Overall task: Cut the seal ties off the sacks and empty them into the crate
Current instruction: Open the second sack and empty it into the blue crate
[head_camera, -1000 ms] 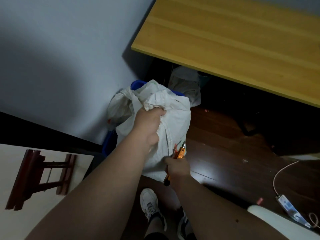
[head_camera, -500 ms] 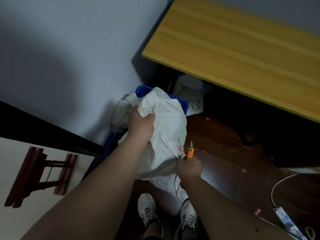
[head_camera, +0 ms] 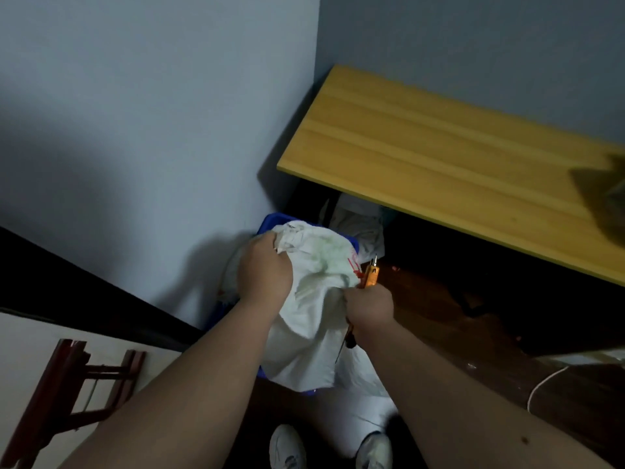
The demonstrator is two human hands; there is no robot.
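Note:
A crumpled white sack (head_camera: 311,319) with faint green and red marks hangs over the blue crate (head_camera: 270,223) in the corner by the wall. My left hand (head_camera: 263,272) grips a bunch of the sack's cloth at its upper left. My right hand (head_camera: 368,308) holds an orange-handled cutter (head_camera: 371,273), blade tip pointing up, and also pinches the sack's right edge. Most of the crate is hidden behind the sack. What is inside the sack cannot be seen.
A yellow wooden tabletop (head_camera: 439,164) juts out at the upper right. Another white sack (head_camera: 362,221) lies under it behind the crate. A dark red wooden stool (head_camera: 67,384) lies at the lower left. My white shoes (head_camera: 287,448) stand on the dark floor; a white cable (head_camera: 548,380) runs at right.
Both hands have lifted the sack higher and further over the crate. My right hand moved up along the sack's right edge with the cutter. The view shifted downward.

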